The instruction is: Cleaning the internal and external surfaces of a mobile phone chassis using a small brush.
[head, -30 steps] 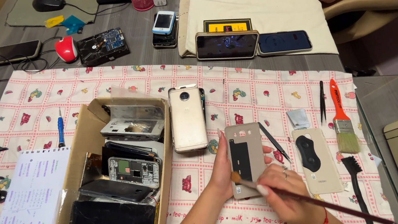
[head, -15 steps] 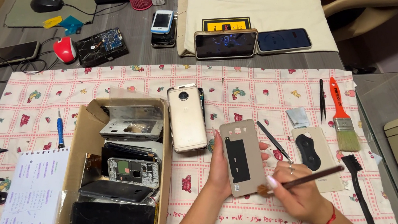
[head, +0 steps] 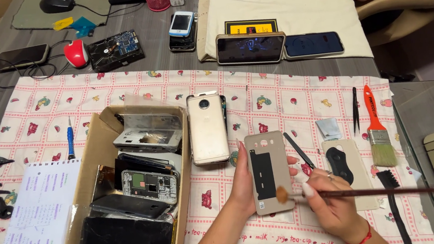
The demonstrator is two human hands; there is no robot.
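The back cover [head: 269, 172] lies inside-up on the patterned cloth [head: 282, 87], just right of the gold phone [head: 207, 128] and the cardboard box [head: 94, 148] of phone parts. The left hand [head: 243, 180] curls around its left edge, steadying it. The right hand [head: 331, 201] pinches a thin brush [head: 359, 193], its bristle tip touching the cover's lower right corner. Judging by that, brushing is under way on the lower part; whether the upper part and black patch are clean I cannot tell. A second cover [head: 344, 166] lies beside, untouched, near the orange-handled brush [head: 377, 129].
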